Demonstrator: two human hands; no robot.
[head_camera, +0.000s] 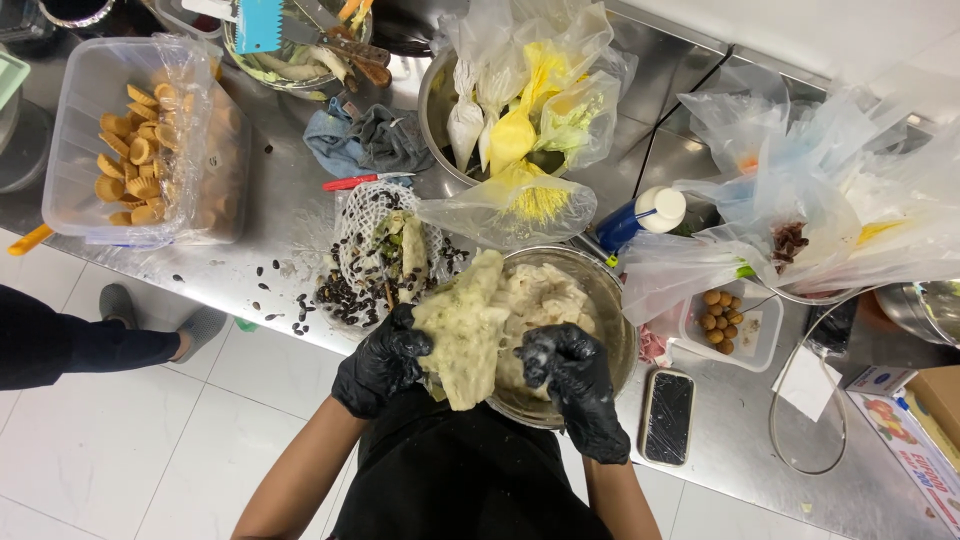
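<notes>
Both hands wear black gloves. The left hand (383, 362) grips a large pale sheet of dough (463, 335) by its left edge, fingers curled into it, lifting it partly out of the metal bowl (612, 330) that sits at the near edge of the steel surface (290, 215). The right hand (572, 375) is closed loosely on the dough mass inside the bowl (bits of it cling to the fingers). Just left of the bowl lies a white net bag (372, 245) among scattered dark seeds (340, 295); a phone (667, 416) rests to the right. The sheet hangs beyond the bowl's rim, so it could tear under its own weight or drop off the edge; seeds nearby could stick to it.
</notes>
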